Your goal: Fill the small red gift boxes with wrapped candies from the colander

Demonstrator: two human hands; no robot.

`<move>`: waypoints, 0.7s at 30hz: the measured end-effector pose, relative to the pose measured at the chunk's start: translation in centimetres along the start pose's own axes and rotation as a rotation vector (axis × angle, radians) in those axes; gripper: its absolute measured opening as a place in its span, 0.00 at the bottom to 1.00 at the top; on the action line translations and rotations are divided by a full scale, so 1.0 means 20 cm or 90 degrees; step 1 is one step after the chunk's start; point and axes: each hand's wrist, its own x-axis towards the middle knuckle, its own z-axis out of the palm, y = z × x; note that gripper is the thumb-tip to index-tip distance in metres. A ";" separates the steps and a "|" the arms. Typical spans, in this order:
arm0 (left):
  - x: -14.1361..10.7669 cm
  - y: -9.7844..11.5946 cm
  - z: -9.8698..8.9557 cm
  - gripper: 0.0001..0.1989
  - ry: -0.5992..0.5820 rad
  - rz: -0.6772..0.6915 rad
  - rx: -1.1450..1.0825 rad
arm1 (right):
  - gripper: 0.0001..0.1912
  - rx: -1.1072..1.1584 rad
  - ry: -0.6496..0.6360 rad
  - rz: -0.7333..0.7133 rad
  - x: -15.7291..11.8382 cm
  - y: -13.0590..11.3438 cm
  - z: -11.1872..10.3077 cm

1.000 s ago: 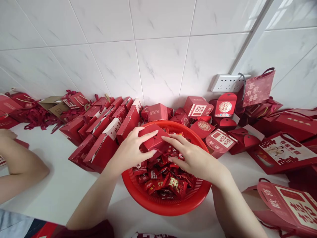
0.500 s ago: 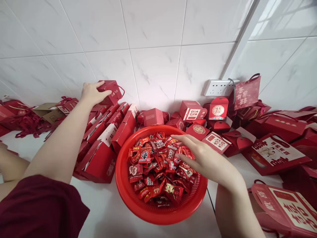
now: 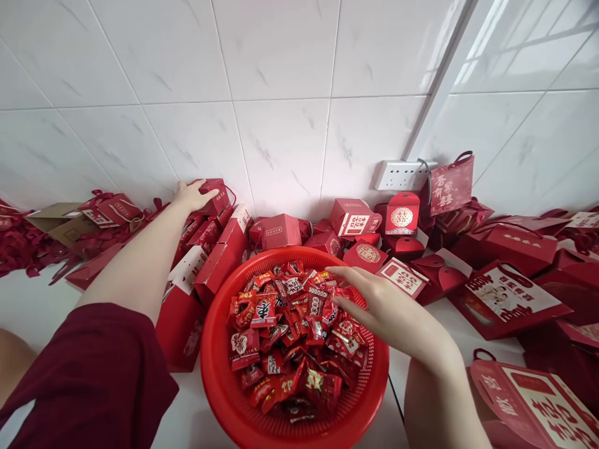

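Far back on the left, my left hand [image 3: 194, 196] has its fingers and thumb around a small red box [image 3: 216, 194] with a cord handle, low over a row of red boxes [image 3: 222, 262]. My right hand [image 3: 367, 296] hovers over the right side of a red plastic basket [image 3: 218, 399], thumb and fingers apart, with nothing visible in it. Red-wrapped candies [image 3: 294, 337] fill the basket. The tips of my right fingers are near the candies; whether they touch cannot be made out.
Red gift boxes [image 3: 508, 299] crowd the right side, and more red boxes stand behind the basket. A power strip [image 3: 403, 175] is at the tiled wall [image 3: 281, 149]. Red ribbons [image 3: 35, 246] and a brown box [image 3: 60, 224] lie at the far left.
My left hand has lowered the small red box toward the row of boxes. The view has shifted slightly. My right hand stays over the basket.
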 end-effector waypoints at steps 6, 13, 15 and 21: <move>0.00 0.00 -0.03 0.53 -0.045 0.008 0.011 | 0.20 0.001 -0.014 -0.018 0.01 -0.01 0.01; -0.13 0.06 -0.14 0.52 0.017 0.094 -0.052 | 0.20 -0.006 -0.017 -0.007 0.00 -0.02 -0.01; -0.16 0.11 -0.21 0.48 0.047 0.114 -0.066 | 0.19 -0.005 -0.014 -0.012 -0.01 -0.02 -0.01; -0.45 0.33 -0.44 0.36 0.123 0.241 -0.064 | 0.20 -0.005 0.002 -0.021 -0.03 0.00 -0.02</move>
